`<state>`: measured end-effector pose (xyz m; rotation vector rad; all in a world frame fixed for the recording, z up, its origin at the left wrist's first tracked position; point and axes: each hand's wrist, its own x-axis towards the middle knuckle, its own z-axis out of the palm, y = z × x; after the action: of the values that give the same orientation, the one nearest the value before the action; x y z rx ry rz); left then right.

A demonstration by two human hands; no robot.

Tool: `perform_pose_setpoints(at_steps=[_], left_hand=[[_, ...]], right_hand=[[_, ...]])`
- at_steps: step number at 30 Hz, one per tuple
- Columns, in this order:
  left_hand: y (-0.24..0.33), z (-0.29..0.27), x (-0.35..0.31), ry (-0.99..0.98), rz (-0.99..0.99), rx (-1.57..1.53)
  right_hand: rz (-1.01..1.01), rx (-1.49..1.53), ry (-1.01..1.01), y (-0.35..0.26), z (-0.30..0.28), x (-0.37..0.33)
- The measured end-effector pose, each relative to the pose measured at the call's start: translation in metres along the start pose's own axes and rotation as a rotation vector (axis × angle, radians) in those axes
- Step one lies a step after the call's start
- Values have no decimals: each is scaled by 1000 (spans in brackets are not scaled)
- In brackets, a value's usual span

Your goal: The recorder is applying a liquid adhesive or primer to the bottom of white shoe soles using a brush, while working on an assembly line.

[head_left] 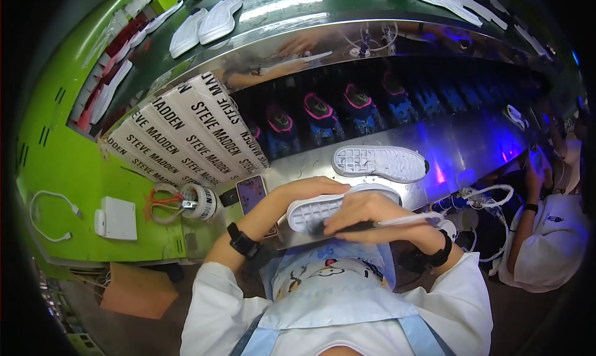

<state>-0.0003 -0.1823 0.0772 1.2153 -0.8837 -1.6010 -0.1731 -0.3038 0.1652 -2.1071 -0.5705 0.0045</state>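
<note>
"Hands, quick?"
"My left hand (315,187) is gripping a white sole (300,217) along its far edge. My right hand (367,212) is closed around a brush-like tool (405,219), pale shaft out to the right, dark end blurred over the tread."
"Where's that sole?"
"Right in front of me, near edge of the metal tabletop (456,146), tread up. Can't tell if it touches the metal."
"Close by?"
"A second sole (379,162), also white, lies tread up just beyond. Left of me: phone (251,193), then a tape roll (207,202) with scissors (166,200), red-handled, beside it. A box (186,129) covered in printed strips sits behind those."
"Anyone else?"
"Co-worker (546,244) in white, off to my right."
</note>
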Motion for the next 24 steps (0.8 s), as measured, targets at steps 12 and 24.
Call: perform_pose_setpoints(at_steps=[12,24], left_hand=[[-25,54,-13,139,614,-1167],[-20,53,-13,103,812,-1230]], right_hand=[[367,285,287,-6,4,-4],[84,190,582,13,45,19]])
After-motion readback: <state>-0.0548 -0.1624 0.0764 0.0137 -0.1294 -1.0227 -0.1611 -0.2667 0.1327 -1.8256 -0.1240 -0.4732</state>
